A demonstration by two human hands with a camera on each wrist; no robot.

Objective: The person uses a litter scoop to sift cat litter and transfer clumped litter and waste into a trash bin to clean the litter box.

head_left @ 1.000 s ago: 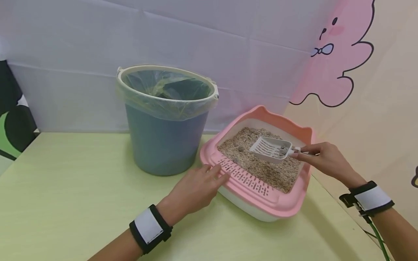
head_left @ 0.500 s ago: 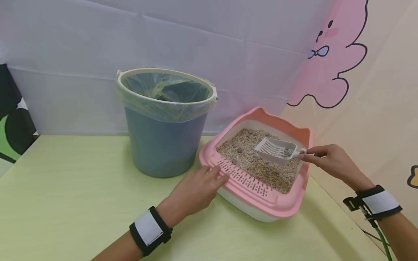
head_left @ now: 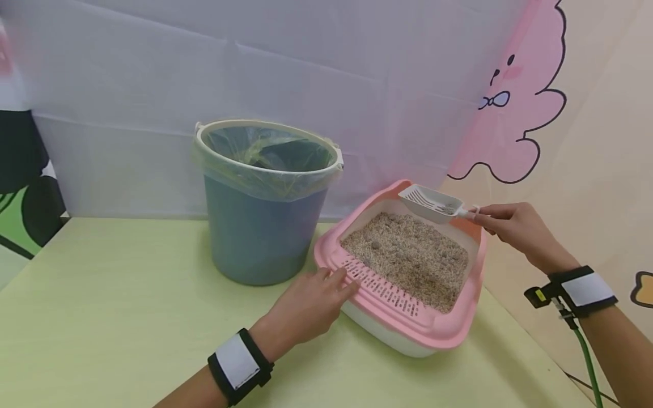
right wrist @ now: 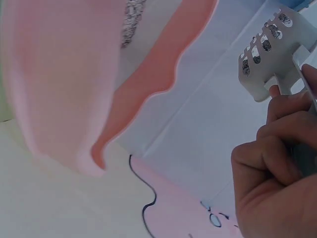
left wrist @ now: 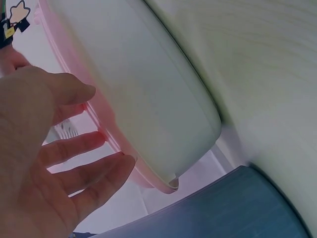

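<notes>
Both hands wear black wrist straps with white patches. Nearest, the left hand lies flat, fingers straight and slightly spread, its fingertips resting against the near-left rim of the litter box; from the left wrist view the fingers sit along the thin pink lip where it overhangs the smooth white tub. It grips nothing.

The box is two-part plastic: a rounded white base under a glossy pink collar, with rows of short slots across the front ledge and two ear-like bumps at the back. It stands on the pale green, faintly grained tabletop at the right, and holds coarse, tan, granular litter with a few darker lumps.

Farther right, the right hand has its fingers curled round the thin handle of a white plastic scoop, thumb on top. The scoop hangs in the air above the box's back rim, roughly level, well clear of the litter. Its shallow pan is cut with long parallel slots, and small grey clumps sit at its handle end.

Left of the box and just apart from it stands a round blue-grey bin, tapering downward, lined with a crinkled clear bag folded over a cream rim.

Behind hangs a creased lilac sheet; on the right, a beige wall carries a pink cartoon shape outlined in black.
</notes>
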